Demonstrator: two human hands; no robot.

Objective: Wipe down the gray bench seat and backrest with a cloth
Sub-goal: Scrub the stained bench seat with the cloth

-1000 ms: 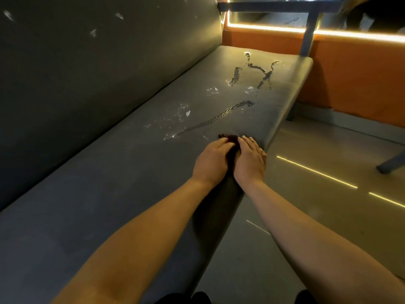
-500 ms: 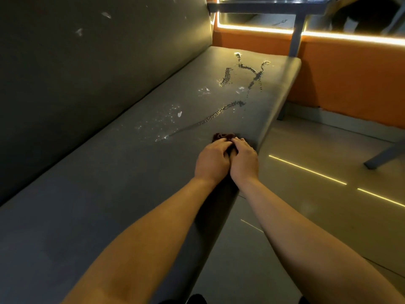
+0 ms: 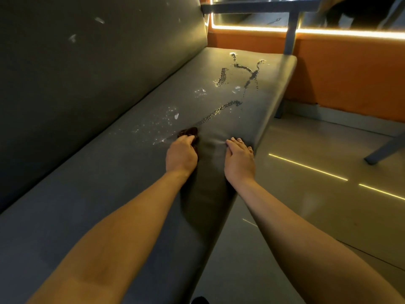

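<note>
Your left hand [image 3: 181, 155] grips the cloth [image 3: 189, 131], mostly hidden beneath it; your right hand [image 3: 239, 160], 3 o'clock, lies flat on the surface [image 3: 109, 183].

left hand [image 3: 181, 155] grips cloth [image 3: 188, 132] on seat [image 3: 114, 172] | right hand [image 3: 239, 159] flat at edge

cloth [image 3: 189, 131]: mostly under left hand [image 3: 181, 155] | backrest [image 3: 87, 62]: top cut off | seat [image 3: 105, 185]: near end cut off

seat [image 3: 109, 183]: gray, wet-streaked | backrest [image 3: 98, 73]: gray, white-flecked | cloth [image 3: 188, 132]: dark, bunched on seat
</note>
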